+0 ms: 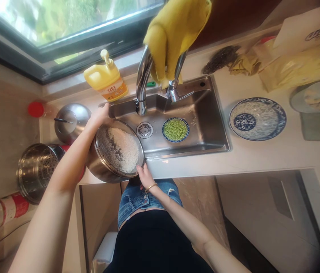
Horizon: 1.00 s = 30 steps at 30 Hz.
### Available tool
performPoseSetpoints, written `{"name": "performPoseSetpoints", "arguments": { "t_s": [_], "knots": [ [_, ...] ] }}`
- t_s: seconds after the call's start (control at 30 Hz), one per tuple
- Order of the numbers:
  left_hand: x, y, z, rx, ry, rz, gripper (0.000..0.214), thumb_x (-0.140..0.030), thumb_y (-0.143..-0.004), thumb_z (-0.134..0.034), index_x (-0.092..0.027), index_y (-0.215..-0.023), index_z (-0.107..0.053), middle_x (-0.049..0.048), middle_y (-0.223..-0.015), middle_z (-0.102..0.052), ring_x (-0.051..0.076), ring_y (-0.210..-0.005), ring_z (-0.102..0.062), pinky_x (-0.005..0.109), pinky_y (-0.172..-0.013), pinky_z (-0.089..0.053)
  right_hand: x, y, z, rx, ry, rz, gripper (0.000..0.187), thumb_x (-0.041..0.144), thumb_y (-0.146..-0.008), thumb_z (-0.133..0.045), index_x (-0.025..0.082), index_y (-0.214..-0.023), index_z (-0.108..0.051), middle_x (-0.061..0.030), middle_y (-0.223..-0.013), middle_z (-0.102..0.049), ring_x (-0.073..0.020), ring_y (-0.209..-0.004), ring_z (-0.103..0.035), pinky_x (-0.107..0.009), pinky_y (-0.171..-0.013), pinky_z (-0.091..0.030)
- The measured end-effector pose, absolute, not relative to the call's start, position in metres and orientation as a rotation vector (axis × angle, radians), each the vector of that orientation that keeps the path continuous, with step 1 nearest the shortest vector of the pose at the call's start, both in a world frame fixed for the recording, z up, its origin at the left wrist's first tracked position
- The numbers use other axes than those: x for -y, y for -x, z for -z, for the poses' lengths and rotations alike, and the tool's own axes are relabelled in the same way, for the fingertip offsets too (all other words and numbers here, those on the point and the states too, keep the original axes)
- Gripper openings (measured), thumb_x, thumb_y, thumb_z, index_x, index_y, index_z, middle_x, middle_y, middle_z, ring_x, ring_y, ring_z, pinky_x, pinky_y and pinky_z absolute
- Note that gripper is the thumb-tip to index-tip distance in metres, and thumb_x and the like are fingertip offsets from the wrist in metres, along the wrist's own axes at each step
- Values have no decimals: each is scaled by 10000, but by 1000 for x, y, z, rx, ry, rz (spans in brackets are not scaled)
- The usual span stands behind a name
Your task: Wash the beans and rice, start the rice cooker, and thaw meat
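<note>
Both hands grip a steel pot (97, 172) tilted over the left end of the sink. White rice (125, 151) lies along its inner side, leaving part of the perforated-looking base bare. My left hand (100, 115) closes on the far rim. On the near rim is my right hand (145, 176), thumb over the edge and fingers mostly hidden beneath. To the right, a blue-rimmed plate of green beans (176, 129) rests in the steel sink (208, 131), beside the drain (144, 130). The chrome faucet (141, 87) arches above the sink.
A yellow detergent jug (107, 83) stands behind the sink, and a yellow cloth (174, 34) drapes over the faucet. At left are a steel bowl (83, 113) and a steamer pot (25, 170). A patterned plate (273, 121) and plastic bags (304, 68) lie on the right counter.
</note>
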<state>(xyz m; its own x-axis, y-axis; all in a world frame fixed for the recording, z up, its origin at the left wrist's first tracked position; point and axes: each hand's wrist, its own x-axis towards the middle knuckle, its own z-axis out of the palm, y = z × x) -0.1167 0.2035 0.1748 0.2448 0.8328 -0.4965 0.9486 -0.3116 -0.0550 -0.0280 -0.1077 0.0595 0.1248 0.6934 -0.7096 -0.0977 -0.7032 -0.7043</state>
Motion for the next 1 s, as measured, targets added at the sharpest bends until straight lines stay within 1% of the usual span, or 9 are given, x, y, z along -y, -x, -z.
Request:
{"name": "performPoseSetpoints", "arguments": {
  "t_s": [0.1,0.23,0.33,0.43,0.53,0.67,0.8,0.9,1.0],
  "knots": [
    [-204,116,-175,-1656,-2266,652,982,-481,-667,-751,-163,-1494,-326,207,-1395,-555,394,-1258,-561,432,-1021,-464,108,29,-56,571,1779,-1609,426,474,-930,-469,185,-1239,-516,-128,-1127,-708,-268,-1068,-694,-418,-981,-525],
    [-204,116,-176,-1652,-2288,651,961,-481,-680,-733,-145,-1487,-331,221,-1374,-567,401,-1227,-579,431,-982,-485,108,30,-56,557,1761,-1645,446,500,-935,-452,187,-1249,-504,-124,-1109,-708,-262,-973,-720,-407,-893,-569],
    [-204,115,-176,-1649,-2283,655,973,-481,-664,-742,-164,-1486,-329,203,-1369,-573,387,-1229,-577,421,-999,-475,107,29,-59,567,1773,-1671,442,486,-945,-425,178,-1256,-488,-134,-1133,-700,-254,-944,-722,-378,-833,-585],
    [-204,114,-177,-1647,-2273,665,958,-478,-670,-734,-191,-1487,-324,187,-1368,-577,378,-1242,-569,422,-1009,-470,106,29,-62,574,1784,-1710,452,480,-952,-390,174,-1275,-469,-149,-1154,-689,-247,-801,-730,-363,-701,-600],
    [-204,113,-179,-1645,-2258,665,957,-487,-675,-731,-211,-1492,-317,189,-1380,-568,386,-1255,-560,440,-1009,-467,106,28,-64,565,1783,-1762,483,506,-950,-374,189,-1307,-444,-131,-1083,-704,-221,-621,-698,-342,-561,-581],
    [-204,112,-180,-1645,-2230,659,992,-509,-656,-755,-204,-1492,-318,206,-1394,-552,398,-1259,-553,452,-1013,-459,106,29,-64,572,1789,-1748,496,546,-938,-384,202,-1290,-453,-105,-998,-707,-223,-621,-690,-314,-503,-554],
    [-205,114,-178,-1654,-2225,673,1027,-527,-637,-771,-221,-1498,-302,190,-1413,-541,393,-1265,-546,452,-1019,-453,105,30,-65,569,1780,-1777,521,574,-932,-367,200,-1287,-445,-116,-1020,-690,-188,-467,-611,-307,-367,-470],
    [-205,114,-179,-1660,-2236,683,1018,-520,-640,-768,-228,-1499,-307,184,-1411,-546,391,-1269,-546,442,-1015,-457,103,30,-66,564,1779,-1769,491,542,-938,-370,188,-1268,-450,-123,-1013,-689,-173,-453,-595,-291,-354,-460],
    [-205,115,-181,-1661,-2234,691,1004,-500,-654,-766,-192,-1498,-318,200,-1394,-556,399,-1254,-554,446,-1006,-456,102,32,-65,565,1771,-1768,481,533,-942,-371,189,-1269,-448,-120,-999,-693,-174,-465,-605,-285,-373,-475]
  ]
}}
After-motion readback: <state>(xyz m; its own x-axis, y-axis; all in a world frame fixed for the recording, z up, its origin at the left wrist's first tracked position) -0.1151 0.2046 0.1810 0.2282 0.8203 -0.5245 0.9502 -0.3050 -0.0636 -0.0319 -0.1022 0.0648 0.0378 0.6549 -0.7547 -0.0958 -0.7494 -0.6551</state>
